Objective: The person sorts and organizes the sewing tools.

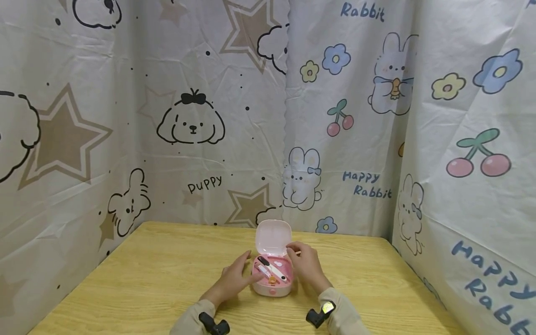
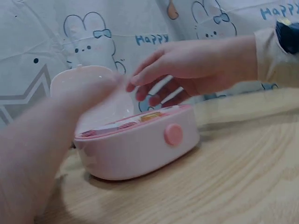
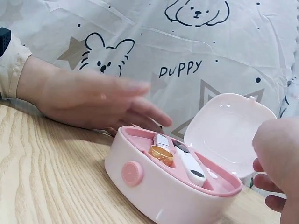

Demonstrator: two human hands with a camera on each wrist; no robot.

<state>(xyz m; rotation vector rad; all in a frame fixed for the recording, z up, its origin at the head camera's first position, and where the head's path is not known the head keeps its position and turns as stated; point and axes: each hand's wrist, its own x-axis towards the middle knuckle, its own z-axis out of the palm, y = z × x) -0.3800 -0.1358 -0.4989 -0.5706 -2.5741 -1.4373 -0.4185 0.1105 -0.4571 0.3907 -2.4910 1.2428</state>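
Observation:
A pink and white oval box [image 1: 272,291] stands on the table with its lid [image 1: 273,236] raised behind it. In its pink inside lie a white stick-like tool with a black end [image 3: 190,168], a gold ring-shaped piece [image 3: 161,155] and a small white item [image 3: 161,141]. My left hand [image 1: 233,278] is at the box's left side, thumb extended over the rim, blurred in the wrist views. By the right edge of the raised lid, my right hand [image 1: 307,264] has its fingers loosely bent; whether they touch the lid is unclear. Neither hand visibly holds anything.
The light wooden table [image 1: 176,260] extends around the box. Pale printed curtains [image 1: 188,70] hang behind the table and along both sides. Dark wrist devices [image 1: 213,324] are worn over the beige sleeves [image 1: 345,314].

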